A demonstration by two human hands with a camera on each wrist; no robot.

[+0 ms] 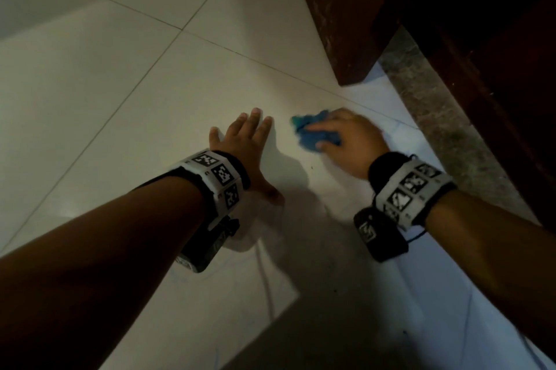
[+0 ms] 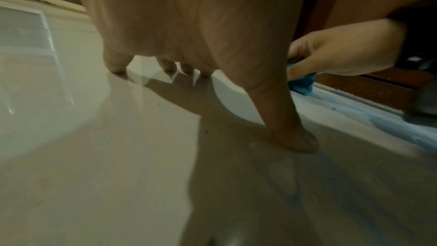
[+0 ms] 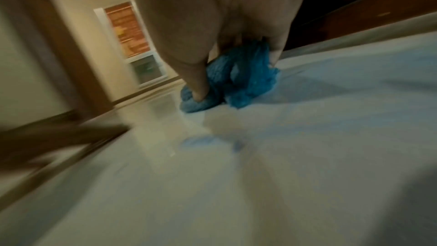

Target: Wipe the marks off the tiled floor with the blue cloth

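A: Where the blue cloth (image 1: 316, 131) sits bunched on the tiled floor (image 1: 150, 104), close to the dark wooden furniture (image 1: 346, 14), the right hand (image 1: 349, 141) clutches it, fingers curled into the wad.

B: Left hand (image 1: 249, 147)?

A: Flat, fingers spread, braced on the tile; holds nothing.

B: Advice for the stroke?

A: Bluish smears (image 3: 203, 141) lie nearer the wrist. I'd press down evenly, use short overlapping passes, and turn to a clean fold.

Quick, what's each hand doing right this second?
Left hand: open, fingers spread, fingertips and thumb propped on the tiled floor, holding nothing.
Right hand: grip closed around the bunched blue cloth, pressing it on the floor.
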